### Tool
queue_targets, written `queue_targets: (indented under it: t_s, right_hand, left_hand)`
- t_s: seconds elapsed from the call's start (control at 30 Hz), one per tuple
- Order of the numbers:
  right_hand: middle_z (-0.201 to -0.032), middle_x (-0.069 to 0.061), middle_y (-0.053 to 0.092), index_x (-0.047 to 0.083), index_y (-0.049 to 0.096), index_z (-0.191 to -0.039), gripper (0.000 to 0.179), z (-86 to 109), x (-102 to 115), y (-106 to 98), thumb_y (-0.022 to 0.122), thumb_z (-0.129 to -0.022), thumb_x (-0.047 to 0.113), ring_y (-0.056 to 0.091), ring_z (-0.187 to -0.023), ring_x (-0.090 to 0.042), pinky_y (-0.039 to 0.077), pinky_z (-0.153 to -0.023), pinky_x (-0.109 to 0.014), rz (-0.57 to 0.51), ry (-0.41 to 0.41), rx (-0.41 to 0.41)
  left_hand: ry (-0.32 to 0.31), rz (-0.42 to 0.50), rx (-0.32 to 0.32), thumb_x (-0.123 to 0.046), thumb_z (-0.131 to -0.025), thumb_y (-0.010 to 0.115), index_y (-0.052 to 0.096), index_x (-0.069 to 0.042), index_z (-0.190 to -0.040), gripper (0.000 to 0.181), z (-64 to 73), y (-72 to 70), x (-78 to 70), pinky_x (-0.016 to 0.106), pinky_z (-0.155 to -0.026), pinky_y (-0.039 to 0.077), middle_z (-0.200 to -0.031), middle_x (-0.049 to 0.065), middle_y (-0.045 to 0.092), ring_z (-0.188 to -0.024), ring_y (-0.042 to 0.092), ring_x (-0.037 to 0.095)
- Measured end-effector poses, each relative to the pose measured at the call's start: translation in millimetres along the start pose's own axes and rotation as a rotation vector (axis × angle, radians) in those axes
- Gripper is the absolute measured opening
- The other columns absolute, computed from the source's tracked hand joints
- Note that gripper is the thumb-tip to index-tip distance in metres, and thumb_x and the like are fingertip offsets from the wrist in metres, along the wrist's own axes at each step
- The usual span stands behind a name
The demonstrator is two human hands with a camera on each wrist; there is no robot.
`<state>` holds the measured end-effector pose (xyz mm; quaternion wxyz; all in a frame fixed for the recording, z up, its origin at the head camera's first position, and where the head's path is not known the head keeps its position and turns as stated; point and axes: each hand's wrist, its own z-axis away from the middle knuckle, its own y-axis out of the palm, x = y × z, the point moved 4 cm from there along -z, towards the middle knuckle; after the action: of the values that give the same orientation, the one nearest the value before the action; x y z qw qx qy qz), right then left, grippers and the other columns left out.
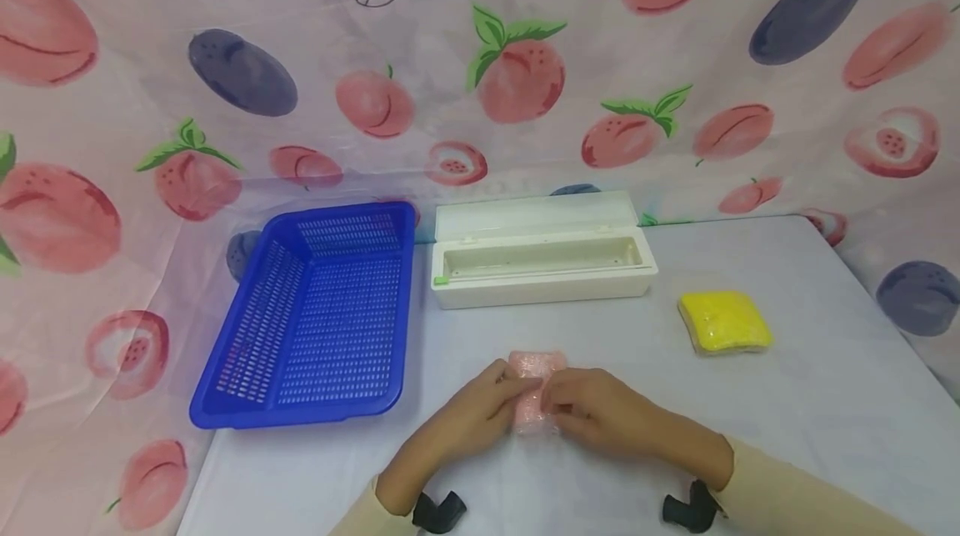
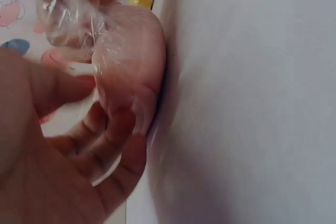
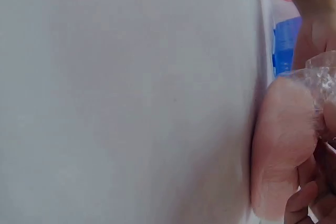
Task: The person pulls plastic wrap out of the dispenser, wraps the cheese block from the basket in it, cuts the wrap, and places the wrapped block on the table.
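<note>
A soft-looking pink slab (image 1: 531, 418) wrapped in clear plastic film lies on the white-covered table in front of me. My left hand (image 1: 476, 411) holds its left side, thumb over the top and fingers curled at its edge in the left wrist view. From the other side my right hand (image 1: 600, 411) pinches the loose clear film (image 2: 68, 9) at the slab's top. The film is bunched and shiny there. In the right wrist view the slab (image 3: 283, 135) rests against the tabletop, with the right fingers partly cut off by the frame's edge.
A blue perforated basket (image 1: 405, 336) stands at the left. Behind the hands is a long white box (image 1: 540, 293) with its lid raised and a small green piece on its front. A yellow wrapped block (image 1: 726, 323) lies at the right. Fruit-patterned cloth (image 1: 525, 161) hangs behind.
</note>
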<state>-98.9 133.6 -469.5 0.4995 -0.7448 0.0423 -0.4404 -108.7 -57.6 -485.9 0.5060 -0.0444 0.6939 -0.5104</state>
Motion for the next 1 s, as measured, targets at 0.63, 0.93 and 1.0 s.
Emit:
queue_targets:
  t_s: [0.63, 0.93, 1.0]
  right_hand:
    - [-0.088, 0.012, 0.068, 0.021, 0.071, -0.095, 0.022, 5.5, -12, -6, 0.078, -0.082, 0.005, 0.059, -0.073, -0.001, 0.054, -0.064, -0.021, -0.119, 0.241, -0.248]
    - [-0.166, -0.001, 0.036, 0.029, 0.045, -0.155, 0.057, 10.9, -9, -7, 0.058, -0.102, 0.044, 0.042, -0.149, -0.024, 0.050, -0.108, -0.047, 0.298, 0.143, 0.018]
    - [-0.167, -0.001, 0.033, 0.028, 0.038, -0.158, 0.058, 13.6, -11, -4, 0.050, -0.105, 0.048, 0.039, -0.151, -0.023, 0.050, -0.108, -0.046, 0.328, 0.122, 0.127]
  left_hand:
    - [-0.054, -0.096, -0.305, -0.022, -0.092, 0.076, 0.066, -0.015, -0.092, 0.012, -4.0, 6.5, -16.5, 0.016, -0.061, 0.042, -0.081, -0.008, 0.057, -0.070, 0.047, 0.002]
    - [-0.092, -0.190, -0.444, -0.022, -0.083, 0.085, 0.060, -0.012, -0.124, 0.049, -6.6, 10.1, -19.7, 0.035, -0.090, 0.057, -0.131, 0.008, 0.058, -0.116, 0.061, 0.024]
    - [-0.061, -0.199, -0.437, -0.019, -0.086, 0.082, 0.059, -0.011, -0.128, 0.049, -7.2, 10.3, -22.2, 0.037, -0.095, 0.057, -0.136, 0.008, 0.059, -0.117, 0.064, 0.022]
